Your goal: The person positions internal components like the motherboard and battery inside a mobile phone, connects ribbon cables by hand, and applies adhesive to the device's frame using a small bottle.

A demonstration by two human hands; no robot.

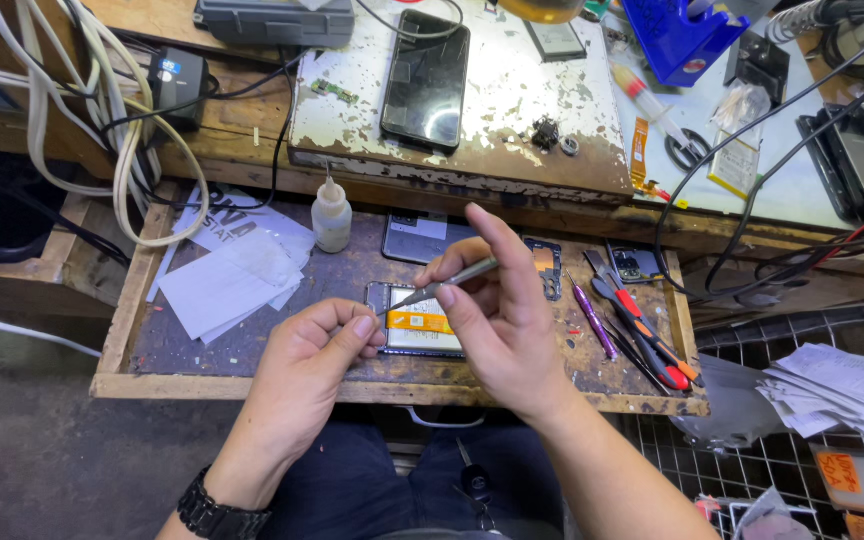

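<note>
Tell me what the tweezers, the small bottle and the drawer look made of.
Tweezers in the right hand: likely metal, thin and dull grey. Small bottle: probably soft plastic, milky and translucent. Drawer: wood, with bare, worn edges and a dark stained floor.

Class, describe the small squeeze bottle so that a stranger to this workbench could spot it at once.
Start at the wooden drawer tray pulled out under the bench. At its back left, beside white papers, stands the squeeze bottle: upright, translucent white with a thin nozzle; its neighbours lie flat.

Worn wooden tabletop [252, 130] at twelve o'clock, pulled-out drawer [117, 330] below, grey floor [52, 460] at seven, wire rack [802, 460] at four.
</note>
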